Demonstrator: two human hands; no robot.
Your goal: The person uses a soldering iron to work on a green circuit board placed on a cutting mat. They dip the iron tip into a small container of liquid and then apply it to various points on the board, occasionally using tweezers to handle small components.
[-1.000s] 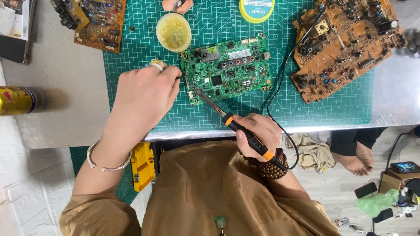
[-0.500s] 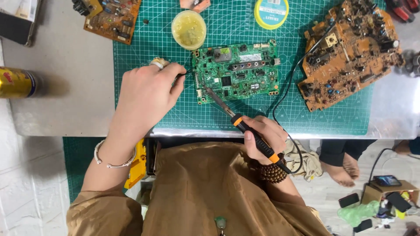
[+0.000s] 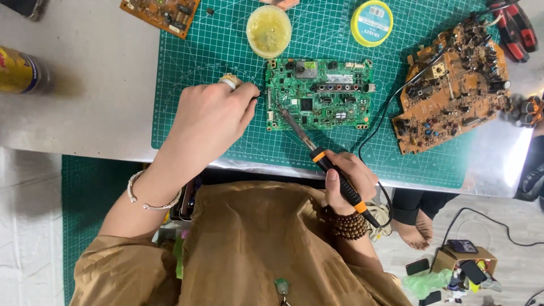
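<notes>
**A:** Grip status?

**B:** Right hand (image 3: 347, 182) is wrapped tight round the handle of the iron (image 3: 317, 156), thumb along the black-and-orange grip. Shaft runs up-left from the fist; tip sits at the left edge of the green board (image 3: 319, 93). Left hand (image 3: 209, 122) is curled, fingertips pinched together just left of that tip. There may be something thin between them, can't tell what.

**A:** Board position?

**B:** Flat on the mat (image 3: 187, 85), up-left of the right fist, just right of the left fingertips. Its left edge is where tip and fingertips meet.

**A:** Room around it?

**B:** Below the board there's a bare strip of mat down to the table edge (image 3: 255, 164); the right fist hangs past that edge, over the lap. Iron's cord (image 3: 377, 122) loops up right of the fist, close along the board's right edge. Beyond the cord, well right, a brown board (image 3: 453, 85) lies tilted, reaching near the mat's right side.

**A:** Above?

**B:** Yellow tub (image 3: 268, 30) sits just above the board's top-left corner, close over the left fingers. Round tin (image 3: 372, 22) above the top-right corner, small gap. Another brown board (image 3: 161, 14) is at the mat's top-left, cut by the frame.

**A:** Left side?

**B:** Open mat left of the left hand, then bare table. Can (image 3: 20, 71) is far left, well apart.
</notes>
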